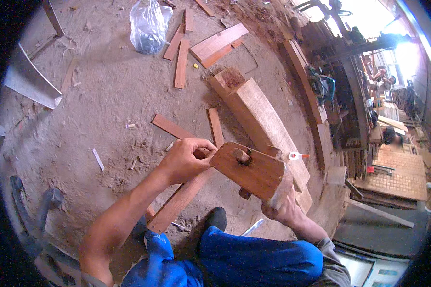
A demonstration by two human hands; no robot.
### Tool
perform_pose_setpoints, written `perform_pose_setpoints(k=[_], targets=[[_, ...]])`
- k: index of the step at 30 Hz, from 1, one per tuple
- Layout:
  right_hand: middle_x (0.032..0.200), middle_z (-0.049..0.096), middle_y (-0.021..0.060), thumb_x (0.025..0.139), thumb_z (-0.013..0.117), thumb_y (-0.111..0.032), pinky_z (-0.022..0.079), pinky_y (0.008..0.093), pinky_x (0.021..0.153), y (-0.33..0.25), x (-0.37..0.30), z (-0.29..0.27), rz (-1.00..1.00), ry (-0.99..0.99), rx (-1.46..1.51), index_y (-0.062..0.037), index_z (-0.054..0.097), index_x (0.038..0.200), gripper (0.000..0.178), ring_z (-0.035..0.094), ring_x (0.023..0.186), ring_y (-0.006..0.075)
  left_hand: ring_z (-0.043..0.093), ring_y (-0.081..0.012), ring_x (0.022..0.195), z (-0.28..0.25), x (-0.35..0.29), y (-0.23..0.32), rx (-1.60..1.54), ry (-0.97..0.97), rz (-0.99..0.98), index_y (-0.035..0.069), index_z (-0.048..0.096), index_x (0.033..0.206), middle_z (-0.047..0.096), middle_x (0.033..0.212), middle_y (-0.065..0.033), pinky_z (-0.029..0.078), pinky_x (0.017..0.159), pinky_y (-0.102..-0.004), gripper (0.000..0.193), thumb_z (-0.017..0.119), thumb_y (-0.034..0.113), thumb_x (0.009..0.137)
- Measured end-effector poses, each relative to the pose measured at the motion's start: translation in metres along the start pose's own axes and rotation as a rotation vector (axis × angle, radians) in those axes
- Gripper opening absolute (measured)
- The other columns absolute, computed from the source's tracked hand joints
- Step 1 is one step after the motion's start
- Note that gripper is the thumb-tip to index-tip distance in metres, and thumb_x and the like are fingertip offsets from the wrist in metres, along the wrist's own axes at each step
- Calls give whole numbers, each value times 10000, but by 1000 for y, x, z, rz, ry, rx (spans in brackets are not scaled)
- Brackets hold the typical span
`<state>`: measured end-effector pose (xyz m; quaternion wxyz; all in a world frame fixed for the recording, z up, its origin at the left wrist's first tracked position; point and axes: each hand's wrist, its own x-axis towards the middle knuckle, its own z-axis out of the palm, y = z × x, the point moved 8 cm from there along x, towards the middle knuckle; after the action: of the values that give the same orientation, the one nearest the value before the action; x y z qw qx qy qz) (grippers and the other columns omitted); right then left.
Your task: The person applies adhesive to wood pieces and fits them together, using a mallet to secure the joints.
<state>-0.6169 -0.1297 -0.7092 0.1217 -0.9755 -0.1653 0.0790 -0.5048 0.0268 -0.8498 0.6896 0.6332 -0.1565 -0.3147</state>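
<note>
My right hand [283, 209] is closed around the near right end of a brown wooden block [254, 173]. Short wooden pegs poke out of the block, one through its upper face. Opposite it, my left hand [187, 160] has its fingers curled, thumb and forefinger at the block's left edge. A narrow wooden plank [182, 203] slants from under the left hand toward my knees, with small holes at its near end. Its far end is hidden behind the hand and block. Beyond the block lies a thick timber beam [268, 115] with a small white glue bottle [297, 156] on it.
Wooden strips [181, 62] and a wider board [220, 44] lie on the dirt floor, near a clear plastic bag [151, 28]. A curved grey sheet [33, 79] is at the left. Long planks [304, 81] and a woven panel [392, 174] stand at the right.
</note>
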Motion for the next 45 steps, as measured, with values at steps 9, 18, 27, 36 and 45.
perform_pose_setpoints(k=[9,18,27,36,45], targets=[[1121,660,166,748,692,-160,568,495,821,-7,-9,-31,67,100,49,-62,540,1295,576,685,910,389,744,-149,789,3,3,5,-15,-9,63,12,764,1038,771,849,-139,580,718,-311,319,784,273,857],[1048,658,168,757,675,-137,564,495,773,4,-5,-13,113,38,-4,-70,563,1221,482,677,863,400,671,-89,727,0,4,-1,1,-37,43,27,711,1207,762,835,-111,528,644,-283,420,795,240,856],[976,656,170,765,659,-115,559,495,725,-10,8,-21,170,16,20,-77,585,1146,390,670,815,412,501,-5,644,-3,5,9,101,-54,31,31,689,1246,694,703,25,416,551,-237,428,799,185,863],[903,655,171,774,643,-93,555,496,677,-16,0,-35,149,83,33,-85,608,1072,300,662,768,423,612,-91,557,-2,1,14,131,-39,34,22,696,1187,714,657,-114,487,559,-313,440,793,291,852],[965,680,185,806,628,-67,552,491,744,-14,-1,-29,177,108,43,-74,627,1121,314,653,824,448,639,-113,572,1,6,9,64,-29,87,32,683,1191,707,661,-151,487,562,-323,425,784,284,863]])
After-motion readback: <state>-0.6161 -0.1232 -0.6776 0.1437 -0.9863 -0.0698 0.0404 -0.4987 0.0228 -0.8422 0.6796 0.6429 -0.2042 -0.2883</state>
